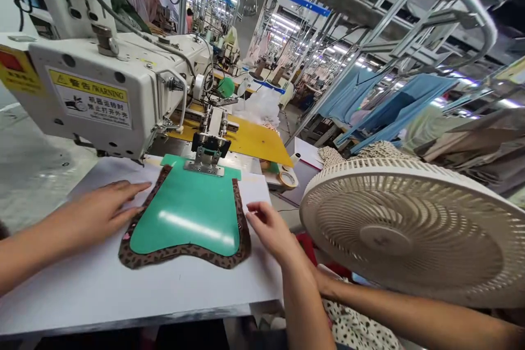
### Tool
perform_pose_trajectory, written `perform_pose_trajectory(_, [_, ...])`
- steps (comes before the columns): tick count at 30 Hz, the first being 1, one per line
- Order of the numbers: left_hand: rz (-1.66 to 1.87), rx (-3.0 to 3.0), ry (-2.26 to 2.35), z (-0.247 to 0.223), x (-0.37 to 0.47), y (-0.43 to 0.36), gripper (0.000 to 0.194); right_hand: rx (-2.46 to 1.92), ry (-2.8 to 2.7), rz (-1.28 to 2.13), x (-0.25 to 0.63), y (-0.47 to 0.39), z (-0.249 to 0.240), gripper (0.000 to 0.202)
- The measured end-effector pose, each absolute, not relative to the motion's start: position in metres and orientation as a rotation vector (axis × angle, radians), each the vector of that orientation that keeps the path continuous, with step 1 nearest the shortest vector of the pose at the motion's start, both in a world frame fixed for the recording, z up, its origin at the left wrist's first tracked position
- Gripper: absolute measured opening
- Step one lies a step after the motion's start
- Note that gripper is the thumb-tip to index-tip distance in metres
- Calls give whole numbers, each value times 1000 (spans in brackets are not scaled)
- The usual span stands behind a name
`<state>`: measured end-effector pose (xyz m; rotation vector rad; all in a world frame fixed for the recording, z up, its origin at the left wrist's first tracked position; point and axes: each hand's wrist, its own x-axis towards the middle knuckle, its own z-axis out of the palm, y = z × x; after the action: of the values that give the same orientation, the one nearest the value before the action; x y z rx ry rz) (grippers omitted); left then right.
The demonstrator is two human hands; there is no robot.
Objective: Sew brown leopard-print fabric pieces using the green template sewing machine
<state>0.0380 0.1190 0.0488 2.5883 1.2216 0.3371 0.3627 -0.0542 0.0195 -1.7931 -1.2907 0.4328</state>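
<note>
A green plastic template lies on a brown spotted fabric piece, whose edge shows round its sides and wavy bottom. Both rest on the white work surface. The template's top end lies under the metal clamp of a sewing machine. My left hand is flat at the fabric's left edge, fingers stretched out and apart. At the right edge, my right hand has its thumb and forefinger apart, with nothing visible between them; its other fingers are partly hidden.
A large round fan stands close on the right. Below it, another person's forearm reaches in beside spotted cloth. Behind the clamp are a yellow plate and a tape roll. Blue cloth hangs farther back.
</note>
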Motion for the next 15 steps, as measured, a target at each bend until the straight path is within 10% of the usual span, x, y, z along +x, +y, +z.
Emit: perform_pose_trajectory(15, [385,2885,851,35,86,23,18,-1837,-1781,-1,272,-84,0,3])
